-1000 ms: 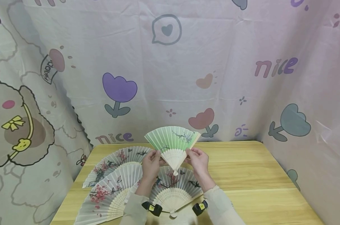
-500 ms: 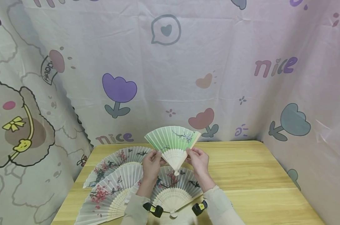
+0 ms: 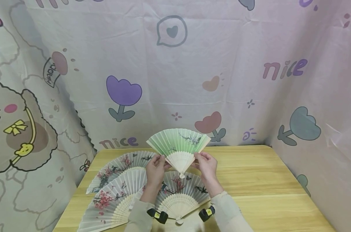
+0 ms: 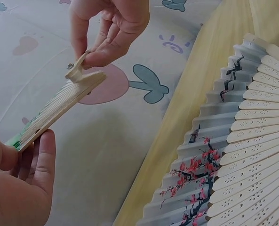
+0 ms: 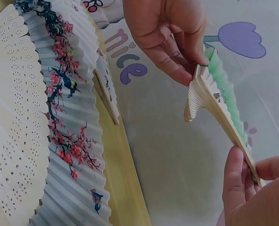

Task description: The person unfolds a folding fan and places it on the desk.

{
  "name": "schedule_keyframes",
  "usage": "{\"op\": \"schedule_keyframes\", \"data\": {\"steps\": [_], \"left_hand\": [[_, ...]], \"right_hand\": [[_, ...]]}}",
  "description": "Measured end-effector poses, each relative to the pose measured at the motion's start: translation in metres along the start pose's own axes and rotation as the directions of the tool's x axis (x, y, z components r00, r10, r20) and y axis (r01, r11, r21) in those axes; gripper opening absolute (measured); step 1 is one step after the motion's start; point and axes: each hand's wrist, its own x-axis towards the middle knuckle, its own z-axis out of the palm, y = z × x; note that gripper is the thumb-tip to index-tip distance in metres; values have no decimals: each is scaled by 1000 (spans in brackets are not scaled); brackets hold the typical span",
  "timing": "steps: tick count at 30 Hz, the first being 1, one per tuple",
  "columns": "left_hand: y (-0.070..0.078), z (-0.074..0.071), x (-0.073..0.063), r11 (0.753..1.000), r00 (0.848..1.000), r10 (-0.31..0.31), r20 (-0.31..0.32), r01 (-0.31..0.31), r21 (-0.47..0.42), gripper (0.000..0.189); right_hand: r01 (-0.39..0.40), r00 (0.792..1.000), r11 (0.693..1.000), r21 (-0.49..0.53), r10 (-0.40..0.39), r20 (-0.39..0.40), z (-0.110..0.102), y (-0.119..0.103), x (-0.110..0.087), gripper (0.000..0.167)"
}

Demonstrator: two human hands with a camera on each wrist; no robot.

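A green folding fan (image 3: 179, 141) with a dark blossom branch is held up, partly spread, over the table. My left hand (image 3: 155, 170) pinches its left outer rib between thumb and fingers. On the opposite side, my right hand (image 3: 206, 166) pinches the right outer rib. The pivot end points down toward me. From the side, in the left wrist view, the pale ribs (image 4: 59, 101) run between both hands. The right wrist view shows the green pleated leaf (image 5: 221, 77) beyond the ribs.
Three white fans with red blossoms lie spread on the wooden table (image 3: 262, 180): a back left fan (image 3: 120, 166), a front left fan (image 3: 111, 199) and a middle fan (image 3: 178, 196) beneath my hands. A printed curtain (image 3: 175, 71) hangs behind the table.
The green fan has spread a little wider, its right edge moving outward. Both hands have shifted slightly apart and keep their pinch on the outer ribs.
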Motion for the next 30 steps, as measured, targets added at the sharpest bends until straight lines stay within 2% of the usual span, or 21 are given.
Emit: {"op": "schedule_keyframes", "data": {"steps": [9,22,30], "left_hand": [[2,-2,1,999,1000,10,-16,-10,-34,32],[4,-3,3,998,999,3,-49,-6,-68,22],[6,-2,2,995,996,33,-81,-41,-96,22]], "right_hand": [[20,1000,998,54,-20,-4,1,-1,0,14],[24,1000,993,114,-23,-17,2,-6,-3,10],[10,999,990,142,-6,-32,1,-7,-2,9]]}}
